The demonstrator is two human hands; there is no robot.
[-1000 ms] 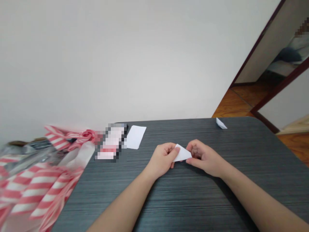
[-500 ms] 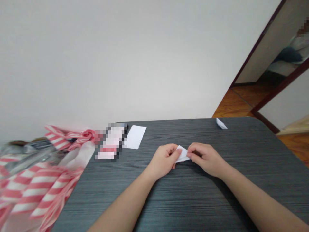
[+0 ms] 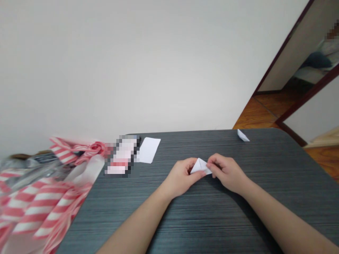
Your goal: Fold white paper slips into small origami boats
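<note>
Between my hands is a small folded piece of white paper [image 3: 199, 165], roughly triangular, with its peak pointing away from me and a crease down its middle. My left hand [image 3: 182, 177] grips its left side, the thumb lying along the lower edge and the fingers behind. Thumb and forefinger of my right hand [image 3: 225, 171] pinch the right corner. The paper is held just over the dark table; part of its back is hidden by my fingers.
A flat white sheet [image 3: 149, 150] lies at the table's back left, beside a blurred-out phone-like object [image 3: 123, 155]. Another folded white paper [image 3: 243, 135] rests near the far edge of the dark wood-grain table [image 3: 185, 225]. Pink-and-white striped bags [image 3: 45, 204] crowd the left side. A wall stands behind.
My left thumb has slid down and right along the paper's lower edge. More of the triangular face and its crease now shows. My right hand has shifted only slightly, still pinching the corner.
</note>
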